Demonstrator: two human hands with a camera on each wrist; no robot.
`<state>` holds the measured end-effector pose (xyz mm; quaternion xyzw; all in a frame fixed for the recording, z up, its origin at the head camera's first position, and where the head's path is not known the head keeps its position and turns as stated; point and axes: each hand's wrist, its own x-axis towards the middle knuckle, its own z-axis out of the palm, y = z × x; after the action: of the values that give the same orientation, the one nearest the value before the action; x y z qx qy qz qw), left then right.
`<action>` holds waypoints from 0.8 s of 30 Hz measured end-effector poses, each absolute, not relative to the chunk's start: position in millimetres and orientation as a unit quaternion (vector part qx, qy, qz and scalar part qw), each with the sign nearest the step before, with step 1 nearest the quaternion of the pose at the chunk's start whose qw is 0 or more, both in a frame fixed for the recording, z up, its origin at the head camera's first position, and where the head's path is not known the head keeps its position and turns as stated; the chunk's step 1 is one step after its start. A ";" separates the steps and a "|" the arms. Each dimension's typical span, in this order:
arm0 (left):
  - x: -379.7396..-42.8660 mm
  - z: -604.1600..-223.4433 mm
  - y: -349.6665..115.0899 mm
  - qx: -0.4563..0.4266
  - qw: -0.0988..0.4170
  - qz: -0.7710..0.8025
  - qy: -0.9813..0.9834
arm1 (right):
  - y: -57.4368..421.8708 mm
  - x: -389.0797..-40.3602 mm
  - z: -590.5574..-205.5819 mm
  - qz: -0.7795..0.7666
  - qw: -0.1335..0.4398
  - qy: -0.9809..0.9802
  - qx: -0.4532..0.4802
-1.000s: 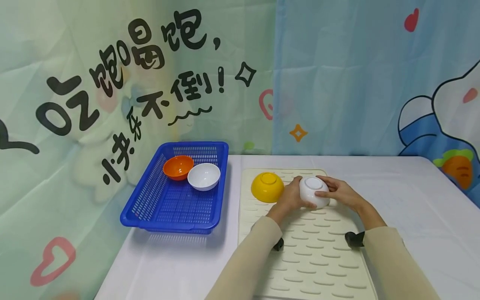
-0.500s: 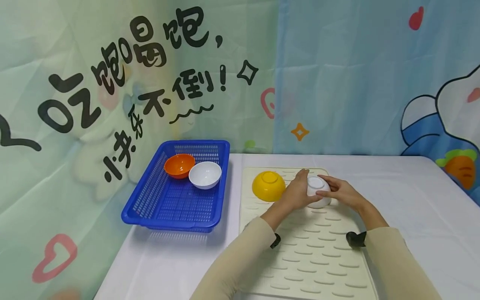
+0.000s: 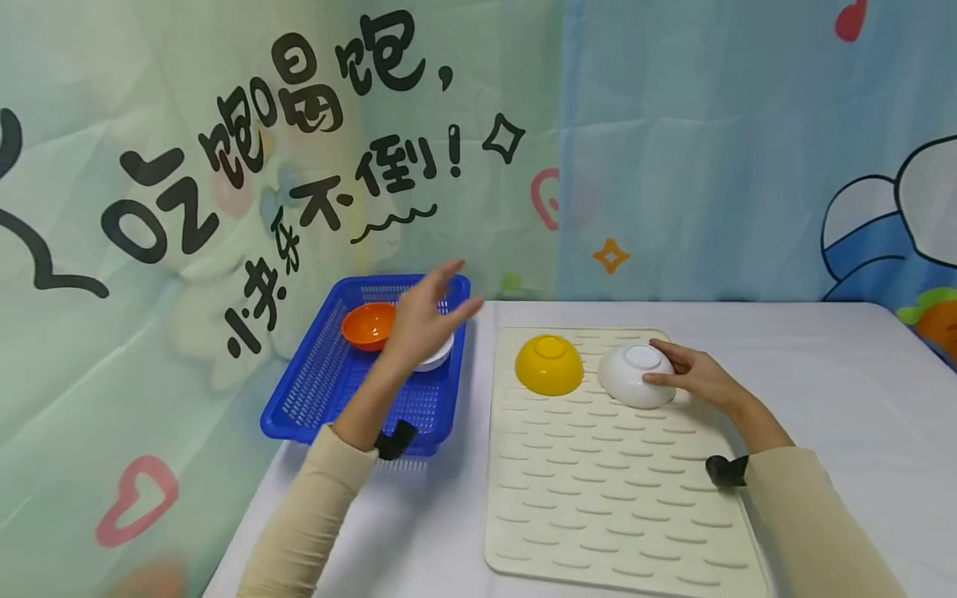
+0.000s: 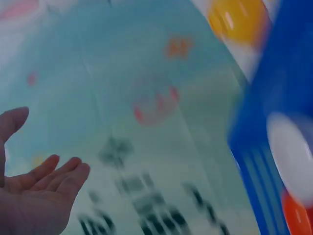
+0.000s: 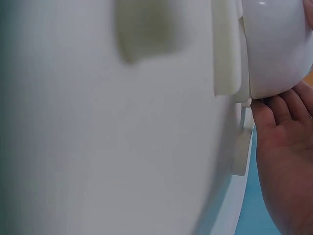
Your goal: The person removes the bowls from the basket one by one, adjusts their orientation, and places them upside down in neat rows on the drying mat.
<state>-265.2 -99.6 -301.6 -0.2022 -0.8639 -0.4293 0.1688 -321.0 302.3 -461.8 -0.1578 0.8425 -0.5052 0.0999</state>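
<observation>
An upside-down white bowl (image 3: 626, 380) sits on the cream ridged mat (image 3: 598, 507). My right hand (image 3: 699, 375) holds it from the right, thumb on the near side and fingers round the far side; the right wrist view shows those fingers at its rim. To its left, a yellow bowl (image 3: 548, 370) also lies upside down. My left hand (image 3: 422, 324) hovers above the blue basket (image 3: 287, 423), fingers spread and holding nothing. Beneath it a second white bowl (image 3: 439, 357) is mostly hidden, beside an upright orange bowl (image 3: 366, 327).
The mat and basket stand on a white-covered table (image 3: 830, 399). Printed curtains (image 3: 695, 149) hang behind and at the left. White cloth spreads to the right of the mat.
My left hand has let go of the white bowl on the mat and swung left over the basket. My right hand stays on that bowl.
</observation>
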 end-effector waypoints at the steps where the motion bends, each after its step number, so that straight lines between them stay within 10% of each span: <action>1: -272.5 -299.4 -114.1 -0.182 0.182 -0.436 -0.862 | 304.1 -321.3 -460.8 -0.506 0.100 0.842 -0.157; 8: -323.3 -318.6 -196.4 -0.088 0.176 -0.436 -0.878 | 309.3 -320.5 -463.2 -0.510 0.089 0.840 -0.159; 19: -345.2 -378.7 -242.2 -0.076 -0.197 -0.429 -0.878 | 304.0 -317.3 -470.2 -0.505 0.084 0.843 -0.166; 24: -346.5 -386.5 -244.1 -0.093 -0.287 -0.469 -0.830 | 304.5 -318.9 -466.8 -0.511 0.081 0.839 -0.167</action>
<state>-346.5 -244.1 -386.5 -0.0927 -0.8304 -0.4687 -0.2865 -318.9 304.5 -466.8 -0.1667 0.8392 -0.5112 0.0812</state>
